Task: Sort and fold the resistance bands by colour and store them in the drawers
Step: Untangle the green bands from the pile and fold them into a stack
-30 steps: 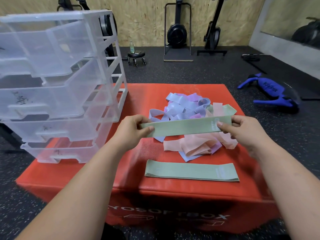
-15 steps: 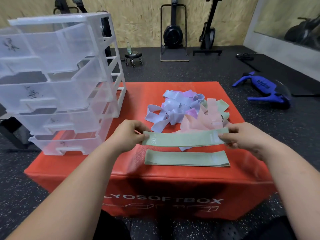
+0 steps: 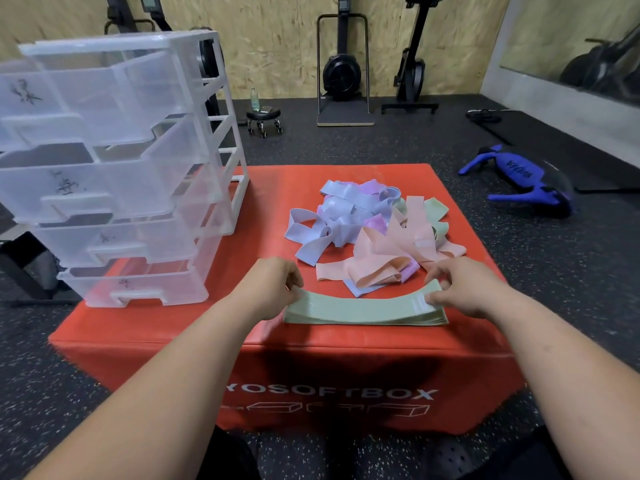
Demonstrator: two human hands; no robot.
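1. Hidden or cut off: the left edge of the frame crops the drawer unit (image 3: 114,168). The handwritten marks on its drawer fronts are illegible. The front lettering on the red soft box (image 3: 346,348) is partly covered by the left forearm.
2. The left hand's (image 3: 273,285) fingertips are mostly tucked under its own knuckles. They are curled and pinch the left end of the green band (image 3: 363,308).
3. The right hand (image 3: 464,289) pinches the band's right end, with thumb and fingers closed on the fabric beside a pale label.
4. The green band lies along the box's near edge on top of the flat green band (image 3: 438,320). The lower band shows only as layered edges at the front and right, and the layers can't be counted.
5. Counts: two hands and one drawer unit with four clear drawers, all partly pulled out. One mixed pile (image 3: 374,230) sits mid-box behind the hands.
6. The pile is a tangle of lilac bands (image 3: 332,220), pink bands (image 3: 391,258) and some green at the far right (image 3: 436,209). No per-colour count is possible.
7. One blue object (image 3: 519,178) lies on the floor to the right, type unclear.
8. Versus 0.5 s ago: the held band was up and apart from the flat one. Now it is lowered onto it, with its middle sagging and its ends slightly raised. Both grips are unchanged.
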